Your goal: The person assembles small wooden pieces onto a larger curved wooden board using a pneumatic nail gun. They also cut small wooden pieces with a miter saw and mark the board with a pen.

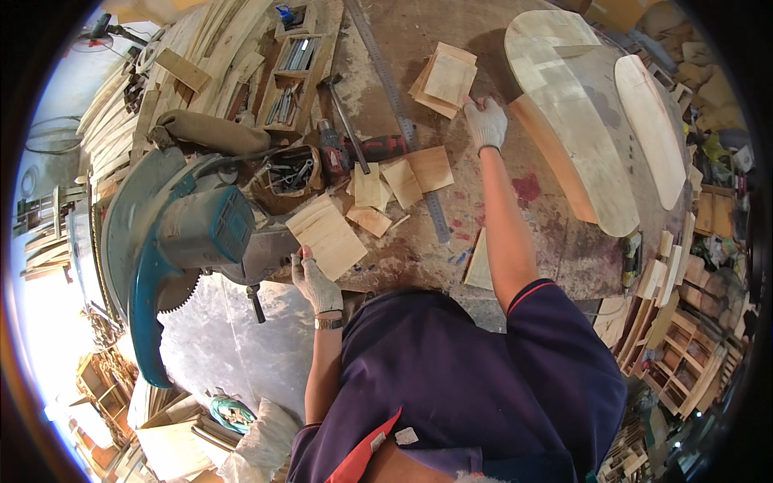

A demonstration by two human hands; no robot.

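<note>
My left hand (316, 285), in a white fingerless-looking glove with a watch at the wrist, grips the near edge of a square thin wooden board (328, 239) beside the miter saw. My right hand (486, 124), gloved the same way, reaches far across the workbench. Its bare fingertips are closed at the corner of a stack of thin wooden boards (449, 78); the exact grip is small in view. Between the hands lie loose wooden pieces (401, 183) and a darker wooden piece (431, 168), partly over a long metal ruler (386, 84).
A blue-green miter saw (205, 229) with a toothed blade stands close on the left. Behind it are a red-black drill (332, 146), a hammer (348, 121) and a box of tools (286, 173). Large curved wooden panels (572, 113) lie at right on the workbench (555, 262).
</note>
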